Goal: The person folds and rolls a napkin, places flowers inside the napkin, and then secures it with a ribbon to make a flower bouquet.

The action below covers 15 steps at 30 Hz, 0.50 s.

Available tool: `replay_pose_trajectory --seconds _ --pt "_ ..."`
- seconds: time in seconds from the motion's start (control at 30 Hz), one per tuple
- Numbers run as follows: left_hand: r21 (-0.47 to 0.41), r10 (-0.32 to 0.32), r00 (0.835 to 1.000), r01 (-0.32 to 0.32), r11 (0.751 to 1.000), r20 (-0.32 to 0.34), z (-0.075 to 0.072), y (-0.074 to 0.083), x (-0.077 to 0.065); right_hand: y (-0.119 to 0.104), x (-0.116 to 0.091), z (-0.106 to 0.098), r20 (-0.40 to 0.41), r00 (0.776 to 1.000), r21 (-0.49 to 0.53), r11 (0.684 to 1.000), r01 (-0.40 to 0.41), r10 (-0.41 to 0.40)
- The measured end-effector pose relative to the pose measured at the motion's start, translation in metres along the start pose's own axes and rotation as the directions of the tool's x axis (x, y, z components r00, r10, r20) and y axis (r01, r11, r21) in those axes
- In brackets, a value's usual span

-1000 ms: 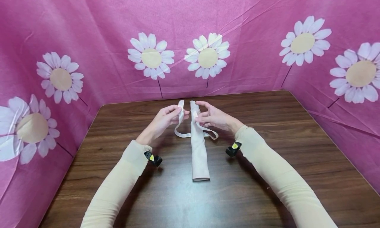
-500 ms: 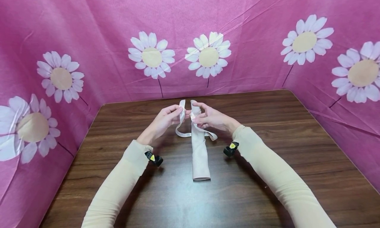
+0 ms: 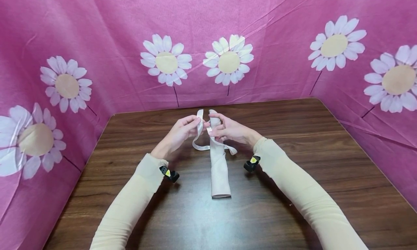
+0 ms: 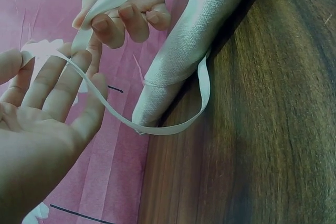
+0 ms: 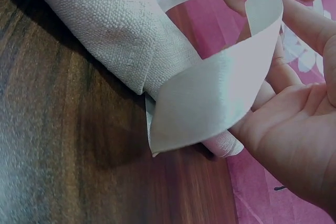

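A rolled pale cloth (image 3: 219,174) lies lengthwise on the table, with a white ribbon (image 3: 201,147) passing beneath it. My left hand (image 3: 179,132) pinches one ribbon end, raised beside the far end of the roll. The other ribbon tail (image 3: 217,143) loops back over the roll from the right, and my right hand (image 3: 236,130) pinches it above the cloth. Both hands' fingertips are close together; whether they touch is hard to tell. In the left wrist view, the ribbon (image 4: 173,129) hangs in a slack curve. The coarse weave of the roll (image 5: 121,30) shows in the right wrist view.
Brown wood-grain table (image 3: 277,214) extends around the roll. A pink curtain (image 3: 123,33) printed with white daisies stands behind the table and at both sides. Black wrist cameras (image 3: 170,174) hang under both pale sleeves.
My right hand has moved slightly left over the roll, drawing its ribbon tail toward my left hand. The loop at the right has shrunk. My left hand has hardly moved.
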<state>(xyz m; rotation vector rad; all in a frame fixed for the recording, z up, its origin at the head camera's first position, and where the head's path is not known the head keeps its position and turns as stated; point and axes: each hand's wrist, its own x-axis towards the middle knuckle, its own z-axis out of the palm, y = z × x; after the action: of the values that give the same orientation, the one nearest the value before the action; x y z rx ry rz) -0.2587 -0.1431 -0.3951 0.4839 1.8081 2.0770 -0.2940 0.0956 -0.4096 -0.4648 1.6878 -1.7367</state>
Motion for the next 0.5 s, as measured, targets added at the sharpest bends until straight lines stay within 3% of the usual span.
replay_pose_trajectory --seconds 0.5 --pt "-0.028 -0.01 1.0 0.01 1.0 -0.011 -0.0001 -0.0005 -0.0008 0.0002 0.0035 0.0034 0.03 1.0 0.056 0.998 0.003 -0.005"
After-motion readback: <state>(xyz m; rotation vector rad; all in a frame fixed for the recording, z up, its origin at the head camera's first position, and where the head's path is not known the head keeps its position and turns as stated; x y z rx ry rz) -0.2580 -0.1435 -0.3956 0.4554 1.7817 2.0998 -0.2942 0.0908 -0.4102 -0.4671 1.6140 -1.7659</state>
